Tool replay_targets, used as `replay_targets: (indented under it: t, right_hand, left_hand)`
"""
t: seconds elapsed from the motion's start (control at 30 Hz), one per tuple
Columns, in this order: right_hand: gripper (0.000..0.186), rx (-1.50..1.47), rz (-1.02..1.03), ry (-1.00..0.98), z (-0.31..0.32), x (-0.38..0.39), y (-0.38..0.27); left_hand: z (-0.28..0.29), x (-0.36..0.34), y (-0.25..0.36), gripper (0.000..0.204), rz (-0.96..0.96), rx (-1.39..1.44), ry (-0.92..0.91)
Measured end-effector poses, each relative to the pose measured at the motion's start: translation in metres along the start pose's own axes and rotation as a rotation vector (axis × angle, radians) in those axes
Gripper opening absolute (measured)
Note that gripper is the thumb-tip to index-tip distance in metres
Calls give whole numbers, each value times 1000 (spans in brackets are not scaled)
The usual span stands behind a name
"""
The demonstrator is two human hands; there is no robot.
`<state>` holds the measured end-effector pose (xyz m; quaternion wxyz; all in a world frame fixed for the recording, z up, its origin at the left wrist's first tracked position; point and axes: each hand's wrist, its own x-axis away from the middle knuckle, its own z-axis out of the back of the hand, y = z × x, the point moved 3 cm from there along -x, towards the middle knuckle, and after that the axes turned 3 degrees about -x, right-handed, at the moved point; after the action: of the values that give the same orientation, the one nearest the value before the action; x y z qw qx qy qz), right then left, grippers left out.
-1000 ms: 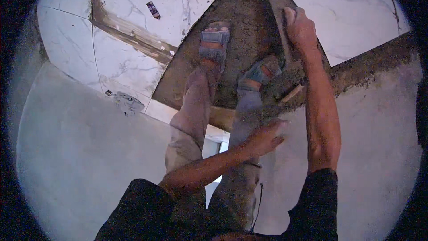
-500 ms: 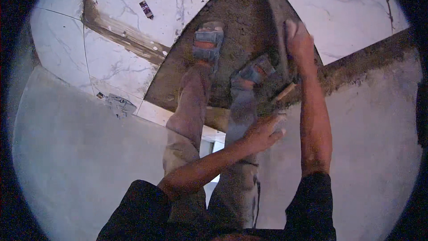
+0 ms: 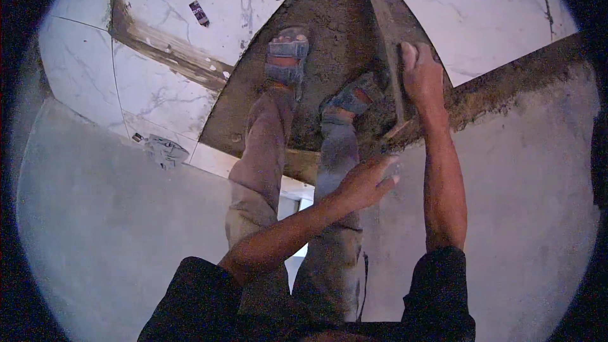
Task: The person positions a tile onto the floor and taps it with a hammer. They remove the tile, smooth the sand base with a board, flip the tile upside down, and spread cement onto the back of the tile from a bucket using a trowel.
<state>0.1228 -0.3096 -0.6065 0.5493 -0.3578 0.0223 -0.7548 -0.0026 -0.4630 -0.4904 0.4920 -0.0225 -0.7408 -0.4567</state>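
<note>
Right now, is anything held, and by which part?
The right hand curls at the edge of a long strip; grip unclear. The left hand looks empty.

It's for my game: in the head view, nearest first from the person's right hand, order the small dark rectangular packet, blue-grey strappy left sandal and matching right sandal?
1. Right sandal, left of the right hand.
2. Left sandal, farther left.
3. Dark packet, upper left.

I see a black, short-sleeved cloth top [image 3: 196, 294] on the wearer, with the forearms [image 3: 446, 183], left hand [image 3: 364, 185] and right hand [image 3: 424, 81] bare. The long, creased brown-grey cloth trousers [image 3: 326, 263] look bluer at the right shin. Broad-strapped, open-toed blue-grey sandals [image 3: 286, 73] leave the left foot's toes showing to me.
</note>
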Motion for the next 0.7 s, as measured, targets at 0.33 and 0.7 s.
replay_targets:
  t: [0.33, 0.7]
  right_hand:
    - [38, -41, -59, 31, 2, 13, 30]
    - [37, -5, -211, -85, 11, 22, 56]
  left_hand:
    - [0, -5, 4, 47, 98, 65, -75]
    - [-2, -9, 3, 45, 2, 17, -33]
